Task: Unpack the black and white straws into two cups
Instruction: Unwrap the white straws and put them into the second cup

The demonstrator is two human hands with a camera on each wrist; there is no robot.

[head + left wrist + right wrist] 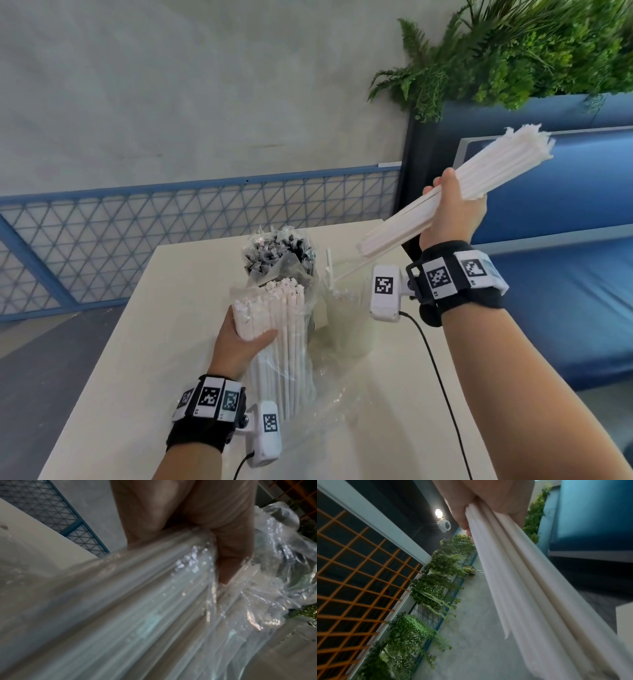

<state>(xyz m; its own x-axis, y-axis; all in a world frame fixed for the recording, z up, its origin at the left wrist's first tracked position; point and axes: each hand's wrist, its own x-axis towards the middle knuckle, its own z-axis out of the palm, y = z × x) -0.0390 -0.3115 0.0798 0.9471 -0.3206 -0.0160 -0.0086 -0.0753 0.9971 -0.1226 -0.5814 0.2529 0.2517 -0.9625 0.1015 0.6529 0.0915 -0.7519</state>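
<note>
My left hand [244, 339] grips the top of an opened clear plastic pack of white straws [278, 329], which stands upright on the white table [137, 359]. Its thumb [229, 563] presses the crinkled wrap over the white straws [137, 608]. Behind that pack stands a bundle of black straws [279, 251], still in its plastic. Right of it a clear cup [346, 315] holds a few white straws [329, 270]. My right hand [452, 209] is raised over the table's right edge and clutches a thick bunch of white straws [479, 181], tilted up to the right. In the right wrist view my fingers [488, 497] wrap this bunch [522, 588].
Loose clear plastic film [335, 387] lies on the table in front of the cup. A blue padded bench [565, 308] runs along the right. Ferns in a blue planter [513, 51] stand behind it, and a blue mesh fence [171, 219] lies beyond the table.
</note>
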